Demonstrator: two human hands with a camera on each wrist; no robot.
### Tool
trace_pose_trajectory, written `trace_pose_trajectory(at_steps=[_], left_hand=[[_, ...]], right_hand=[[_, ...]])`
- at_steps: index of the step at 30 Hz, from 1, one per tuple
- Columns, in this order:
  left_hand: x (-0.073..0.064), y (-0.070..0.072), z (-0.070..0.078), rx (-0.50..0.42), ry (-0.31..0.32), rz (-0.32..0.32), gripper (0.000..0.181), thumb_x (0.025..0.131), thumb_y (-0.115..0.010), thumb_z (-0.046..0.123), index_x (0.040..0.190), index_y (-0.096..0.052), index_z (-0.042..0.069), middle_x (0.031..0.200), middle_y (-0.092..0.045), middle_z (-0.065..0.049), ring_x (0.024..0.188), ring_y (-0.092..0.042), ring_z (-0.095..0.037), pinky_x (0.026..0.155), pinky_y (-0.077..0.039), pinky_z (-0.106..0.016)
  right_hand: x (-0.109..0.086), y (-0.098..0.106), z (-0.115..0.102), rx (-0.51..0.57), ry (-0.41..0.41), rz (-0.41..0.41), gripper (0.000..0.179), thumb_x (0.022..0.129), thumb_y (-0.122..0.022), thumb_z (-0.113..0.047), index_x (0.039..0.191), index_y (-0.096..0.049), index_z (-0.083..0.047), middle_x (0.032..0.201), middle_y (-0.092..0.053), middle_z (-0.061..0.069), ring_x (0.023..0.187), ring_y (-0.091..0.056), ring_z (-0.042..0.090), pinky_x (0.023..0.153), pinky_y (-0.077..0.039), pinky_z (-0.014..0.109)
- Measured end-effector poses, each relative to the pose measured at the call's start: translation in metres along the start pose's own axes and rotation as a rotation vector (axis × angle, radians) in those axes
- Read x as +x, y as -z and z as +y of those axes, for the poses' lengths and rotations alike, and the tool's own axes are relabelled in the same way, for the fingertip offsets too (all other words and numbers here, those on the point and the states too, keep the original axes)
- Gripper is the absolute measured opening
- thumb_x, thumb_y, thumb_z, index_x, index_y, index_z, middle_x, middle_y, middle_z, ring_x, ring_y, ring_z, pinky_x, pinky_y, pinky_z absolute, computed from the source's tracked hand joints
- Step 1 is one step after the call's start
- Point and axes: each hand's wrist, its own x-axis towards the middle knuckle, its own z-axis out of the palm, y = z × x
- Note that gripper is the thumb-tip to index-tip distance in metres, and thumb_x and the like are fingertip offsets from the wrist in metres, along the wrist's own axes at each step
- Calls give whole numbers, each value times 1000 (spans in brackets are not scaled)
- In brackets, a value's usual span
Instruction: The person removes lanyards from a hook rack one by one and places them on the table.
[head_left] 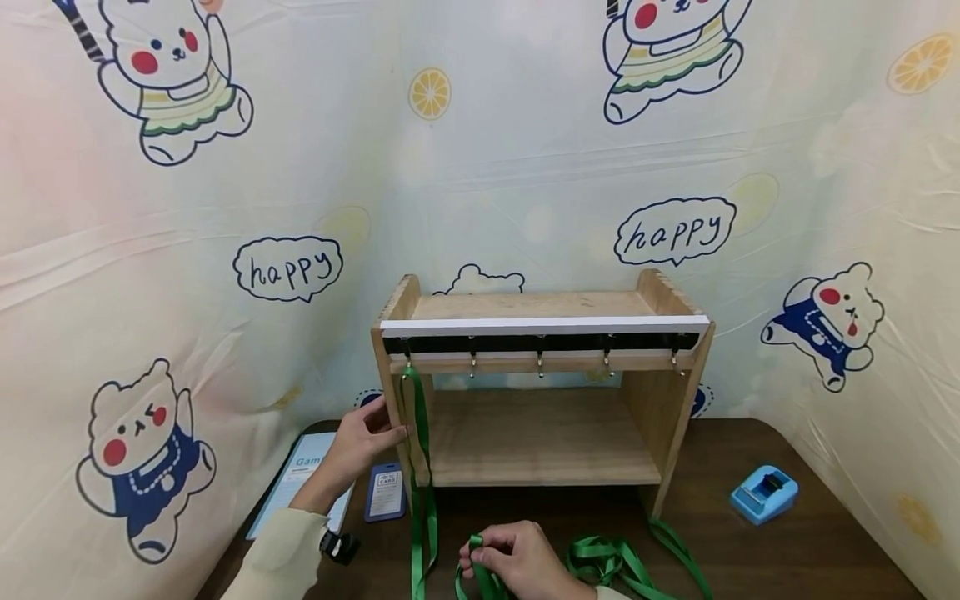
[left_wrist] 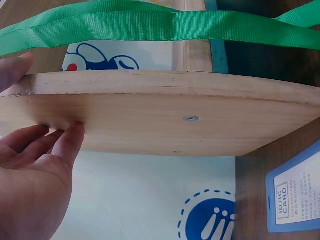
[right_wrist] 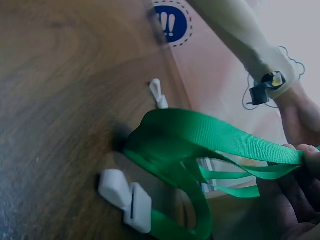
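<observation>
A small wooden shelf (head_left: 540, 437) stands on the table, with several metal hooks (head_left: 540, 363) along its upper front. From the leftmost hook hangs a green lanyard (head_left: 421, 417), down past the shelf's left side. My left hand (head_left: 360, 442) grips the left side panel (left_wrist: 135, 112), thumb at the front edge and fingertips against the outer face. In front of the shelf, my right hand (head_left: 525, 558) pinches green lanyard strap (right_wrist: 240, 142) between thumb and fingers. White plastic fittings (right_wrist: 137, 202) show near the strap in the right wrist view. More green strap (head_left: 600, 558) lies to the right.
Left of the shelf lie a blue-framed ID card holder (head_left: 386, 492) and a light-blue booklet (head_left: 303, 467). A blue tape dispenser (head_left: 765, 493) sits on the dark wooden table (head_left: 720, 467) at the right. A printed cloth (head_left: 510, 167) hangs behind.
</observation>
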Motion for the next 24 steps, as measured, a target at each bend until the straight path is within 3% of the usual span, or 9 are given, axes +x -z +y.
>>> trace_pose_trajectory(at_steps=[7, 24], left_hand=[[0, 1, -1, 10, -14, 4, 67, 94, -73, 24, 153, -44, 11, 138, -62, -21, 125, -62, -36, 100, -57, -49], [0, -1, -1, 10, -13, 2, 66, 94, -73, 24, 152, -46, 11, 139, -62, -21, 125, -62, -36, 100, -57, -51]], right_hand=[[2, -3, 3, -43, -40, 75, 18, 95, -69, -13, 107, -79, -5, 103, -79, 14, 92, -77, 16, 82, -61, 24], [16, 4, 20, -123, -75, 220, 17, 95, -68, -7, 106, -80, -10, 110, -75, 24, 94, -77, 19, 79, -62, 23]])
